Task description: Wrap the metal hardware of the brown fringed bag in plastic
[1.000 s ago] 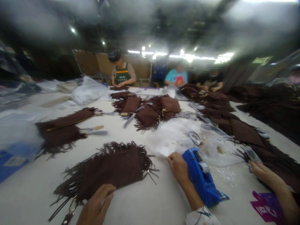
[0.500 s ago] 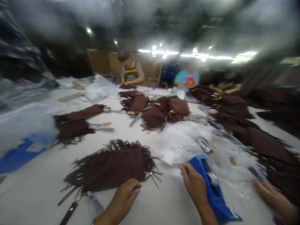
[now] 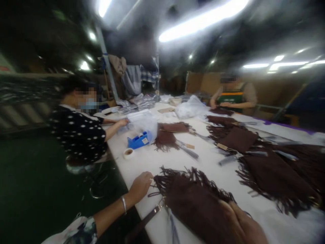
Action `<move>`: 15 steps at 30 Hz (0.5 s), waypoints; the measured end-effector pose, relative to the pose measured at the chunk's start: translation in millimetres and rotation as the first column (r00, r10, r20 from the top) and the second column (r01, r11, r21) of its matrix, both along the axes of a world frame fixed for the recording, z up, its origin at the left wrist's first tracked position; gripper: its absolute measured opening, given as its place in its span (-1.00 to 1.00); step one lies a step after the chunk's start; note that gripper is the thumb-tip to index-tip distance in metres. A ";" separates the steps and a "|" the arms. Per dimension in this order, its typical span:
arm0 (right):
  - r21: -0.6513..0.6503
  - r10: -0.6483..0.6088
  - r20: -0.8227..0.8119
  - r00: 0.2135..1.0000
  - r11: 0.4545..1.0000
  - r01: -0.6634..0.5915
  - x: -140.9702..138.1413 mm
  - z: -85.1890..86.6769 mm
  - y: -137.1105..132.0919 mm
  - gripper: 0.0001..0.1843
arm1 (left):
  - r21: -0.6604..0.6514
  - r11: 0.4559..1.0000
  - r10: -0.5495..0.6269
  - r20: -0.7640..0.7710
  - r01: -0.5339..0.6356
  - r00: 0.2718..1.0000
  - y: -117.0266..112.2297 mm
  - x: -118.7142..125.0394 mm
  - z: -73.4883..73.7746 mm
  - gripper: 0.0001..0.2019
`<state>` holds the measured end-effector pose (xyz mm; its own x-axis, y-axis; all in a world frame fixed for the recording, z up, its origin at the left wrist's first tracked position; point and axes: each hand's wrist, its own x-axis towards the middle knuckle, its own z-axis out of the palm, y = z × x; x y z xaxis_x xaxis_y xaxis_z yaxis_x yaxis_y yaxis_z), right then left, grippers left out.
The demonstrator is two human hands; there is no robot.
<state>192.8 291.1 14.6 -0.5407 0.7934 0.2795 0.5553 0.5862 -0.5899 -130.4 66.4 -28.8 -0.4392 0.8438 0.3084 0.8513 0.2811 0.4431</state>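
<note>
A dark brown fringed bag lies in front of me, its fringe spread along the far and left edges. At its left end, my left hand is closed with the fingertips at the fringe; what they pinch is too small to make out. My right hand grips the bag's right end, some fingers hidden. A brown strap with a metal clasp hangs from the bag's near left corner over the table edge. A clear plastic-wrapped piece lies beside it.
A blue tape dispenser and a tape roll lie near the left table edge. More fringed bags are piled at right. A co-worker in a dotted top handles plastic at left; another person works across the table.
My view has swung left, bringing the left co-worker and table edge in. My left hand has moved to the bag's left end, and my right hand from beside a tape dispenser to its right end.
</note>
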 end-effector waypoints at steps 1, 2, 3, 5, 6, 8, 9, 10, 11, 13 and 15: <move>-0.042 0.100 0.039 0.994 0.994 -0.099 -36.8 12.5 -10.2 -0.59 | 0.004 0.999 0.039 -0.042 -0.039 0.998 -6.1 -17.4 -6.8 -0.75; -0.077 0.199 0.074 0.977 0.978 -0.193 -75.0 23.2 -22.0 -0.60 | 0.010 0.998 0.070 -0.077 -0.070 0.995 -11.4 -31.1 -13.4 -0.76; -0.103 0.305 0.098 0.947 0.950 -0.296 -114.2 31.5 -35.1 -0.63 | 0.017 0.996 0.091 -0.099 -0.090 0.991 -15.6 -41.1 -19.3 -0.75; -0.074 0.461 0.114 0.880 0.887 -0.455 -192.7 40.1 -63.5 -0.75 | 0.039 0.993 0.115 -0.098 -0.112 0.989 -21.1 -52.0 -28.6 -0.73; -0.026 0.521 0.125 0.845 0.853 -0.522 -231.0 40.3 -78.2 -0.82 | 0.052 0.992 0.119 -0.078 -0.115 0.990 -22.7 -54.4 -32.2 -0.72; 0.102 0.630 0.134 0.765 0.759 -0.643 -303.1 33.7 -106.2 -0.79 | 0.081 0.991 0.114 -0.043 -0.110 0.993 -25.1 -56.8 -39.4 -0.70; 0.154 0.663 0.149 0.733 0.717 -0.680 -335.9 27.5 -118.8 -0.67 | 0.099 0.989 0.115 -0.039 -0.110 0.993 -26.1 -57.8 -43.6 -0.68; 0.189 0.683 0.173 0.709 0.684 -0.705 -366.1 19.9 -129.9 -0.55 | 0.114 0.987 0.116 -0.044 -0.110 0.992 -27.2 -59.1 -48.4 -0.65; 0.210 0.690 0.197 0.696 0.664 -0.717 -393.2 11.4 -139.2 -0.44 | 0.127 0.985 0.121 -0.056 -0.113 0.991 -28.1 -60.7 -53.6 -0.63; 0.222 0.683 0.243 0.689 0.652 -0.725 -437.0 -6.6 -151.6 -0.36 | 0.147 0.981 0.138 -0.090 -0.124 0.986 -28.6 -64.7 -63.2 -0.61; 0.211 0.655 0.276 0.704 0.673 -0.709 -466.4 -23.0 -156.6 -0.43 | 0.153 0.981 0.138 -0.118 -0.120 0.983 -27.4 -69.2 -68.8 -0.62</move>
